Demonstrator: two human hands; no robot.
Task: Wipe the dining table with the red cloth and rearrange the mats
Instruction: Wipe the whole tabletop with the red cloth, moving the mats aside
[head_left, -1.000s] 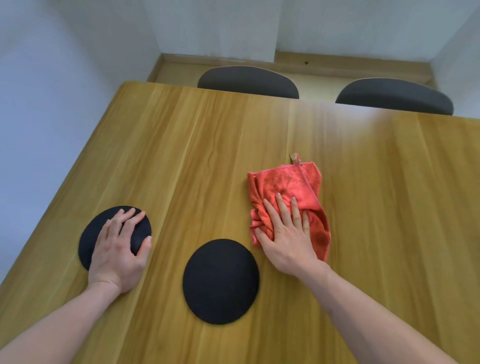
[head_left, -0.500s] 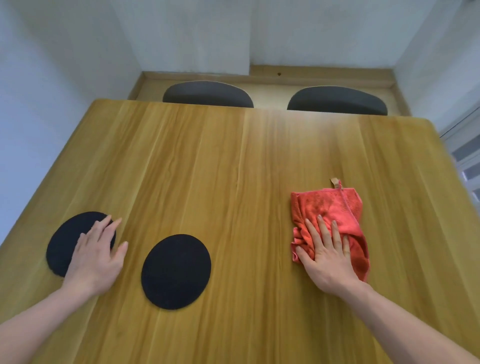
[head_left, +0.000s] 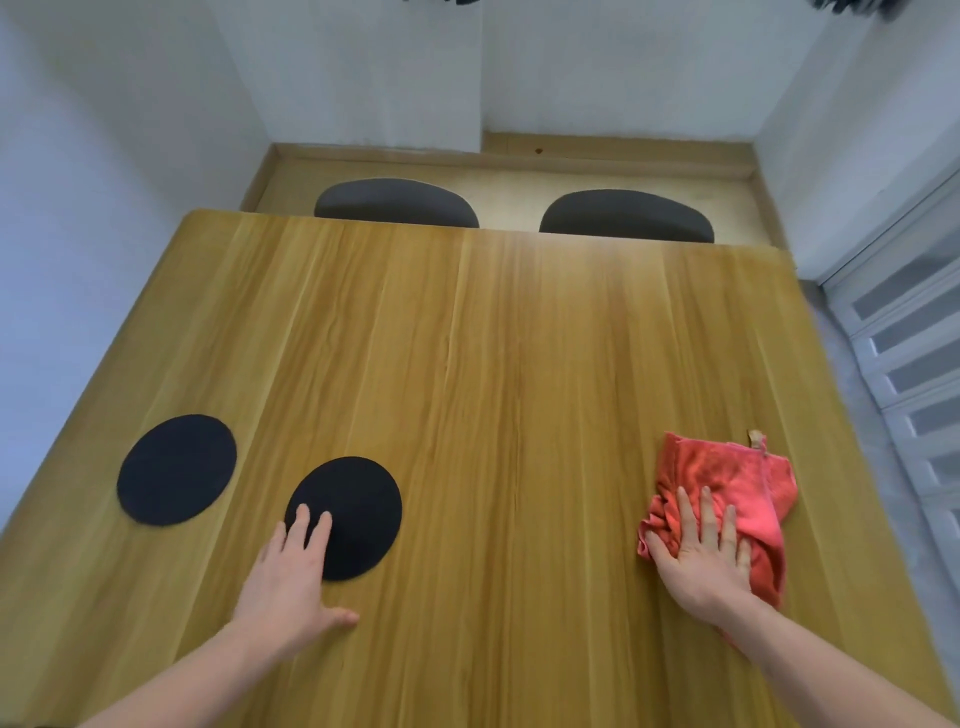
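Rectangular light-wood dining table (head_left: 493, 364), with two dark grey rounded chair backs (head_left: 396, 203) (head_left: 626, 216) beyond its far edge. Two flat round black mats near the near-left corner: left mat (head_left: 176, 470) lying apart, right mat (head_left: 350, 512) touched at its near-left part by the straight fingers of the left hand (head_left: 291, 582). Crumpled red cloth (head_left: 737, 483) at near right, pressed flat under the right hand (head_left: 701, 558), fingers extended.
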